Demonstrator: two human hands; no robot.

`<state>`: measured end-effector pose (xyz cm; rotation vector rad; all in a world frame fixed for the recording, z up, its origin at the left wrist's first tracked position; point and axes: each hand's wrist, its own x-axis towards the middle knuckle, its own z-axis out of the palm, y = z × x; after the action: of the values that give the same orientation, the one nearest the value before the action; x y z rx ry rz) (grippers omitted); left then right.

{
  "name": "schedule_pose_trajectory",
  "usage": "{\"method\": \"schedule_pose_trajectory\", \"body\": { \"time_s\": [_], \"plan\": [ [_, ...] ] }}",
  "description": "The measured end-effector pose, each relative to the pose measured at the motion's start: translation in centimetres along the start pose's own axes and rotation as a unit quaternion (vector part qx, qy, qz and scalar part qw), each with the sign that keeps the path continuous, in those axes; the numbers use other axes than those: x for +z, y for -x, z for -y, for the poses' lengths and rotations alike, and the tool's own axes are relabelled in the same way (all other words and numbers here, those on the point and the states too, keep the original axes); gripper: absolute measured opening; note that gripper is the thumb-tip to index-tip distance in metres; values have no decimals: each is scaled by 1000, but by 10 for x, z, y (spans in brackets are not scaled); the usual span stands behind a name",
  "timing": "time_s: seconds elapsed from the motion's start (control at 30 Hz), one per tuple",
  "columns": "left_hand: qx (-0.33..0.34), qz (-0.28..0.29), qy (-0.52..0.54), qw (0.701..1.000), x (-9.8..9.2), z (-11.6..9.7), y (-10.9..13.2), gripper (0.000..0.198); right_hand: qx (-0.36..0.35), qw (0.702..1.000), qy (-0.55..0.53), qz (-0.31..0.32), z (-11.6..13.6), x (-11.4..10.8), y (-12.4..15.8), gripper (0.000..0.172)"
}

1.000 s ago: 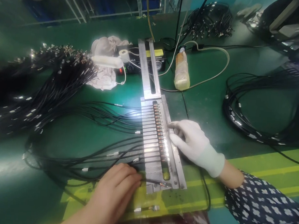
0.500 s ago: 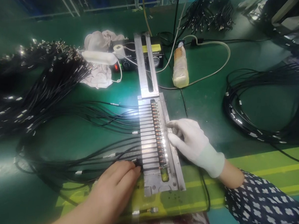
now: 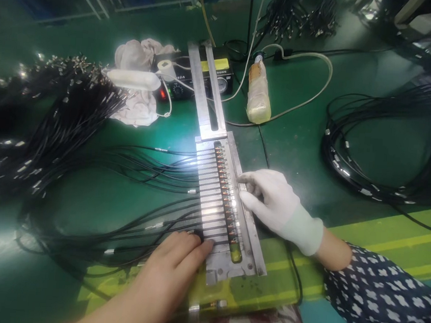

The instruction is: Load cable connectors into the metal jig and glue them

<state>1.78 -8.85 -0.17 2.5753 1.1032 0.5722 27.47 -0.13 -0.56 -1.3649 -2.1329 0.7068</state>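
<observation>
A slotted metal jig (image 3: pixel 215 274) lies in front of me, with several black cables (image 3: pixel 171 205) set side by side across it. Their copper-and-silver ends (image 3: pixel 230 207) line up over the slot. My bare left hand (image 3: pixel 173 262) is closed around the nearest cables at the jig's lower left edge. Its thumb tip lies on the plate by the lowest cable, and the other fingertips are partly hidden. At the right side, my white-gloved right hand (image 3: pixel 272 200) grips the jig's raised rail (image 3: pixel 249 213) with thumb and forefinger; the remaining fingers are curled.
A slotted metal arm (image 3: pixel 198 86) extends behind the jig, over a black control box (image 3: pixel 176 90). Also around are a wrapped bottle (image 3: pixel 259 98), a cable bundle (image 3: pixel 67 107) at left and coiled cables (image 3: pixel 333 160) at right. One loose connector (image 3: pixel 213 305) lies near me.
My left hand has shifted slightly right, bringing its thumb onto the plate's edge. My right hand keeps its place on the rail. The view has moved slightly.
</observation>
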Motion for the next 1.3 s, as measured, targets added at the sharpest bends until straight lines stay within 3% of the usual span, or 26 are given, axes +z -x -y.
{"method": "schedule_pose_trajectory", "body": {
  "time_s": [0.17,0.3,0.4,0.5,0.6,0.73,0.9,1.03,1.13,1.2,1.3],
  "plan": [
    [-3,4,-73,997,7,3,16,40,0,1000,-3,-5,-2,0,0,20],
    [16,20,-114,993,2,0,17,45,8,1000,6,-3,-2,1,-1,19],
    [2,36,-70,997,-8,-6,15,41,19,1000,10,3,0,0,-1,20],
    [-24,72,28,997,-14,-15,21,25,26,1000,11,8,2,-1,-1,21],
    [-46,98,110,988,-8,-23,33,15,30,999,15,9,3,-2,-1,21],
    [-74,91,123,985,-1,-24,45,14,21,1000,18,7,2,-1,0,23],
    [-119,83,87,986,-23,-8,81,12,20,1000,18,4,2,-2,1,24],
    [-164,37,9,986,-45,3,111,5,24,1000,14,11,2,-1,1,23],
    [-161,17,-4,987,-41,-4,105,13,24,1000,17,7,2,-1,2,24],
    [-149,35,25,988,-32,-14,89,18,19,1000,21,3,2,0,2,24],
    [-157,79,74,982,-20,-23,66,7,11,1000,23,4,2,-1,1,24]
  ]
}}
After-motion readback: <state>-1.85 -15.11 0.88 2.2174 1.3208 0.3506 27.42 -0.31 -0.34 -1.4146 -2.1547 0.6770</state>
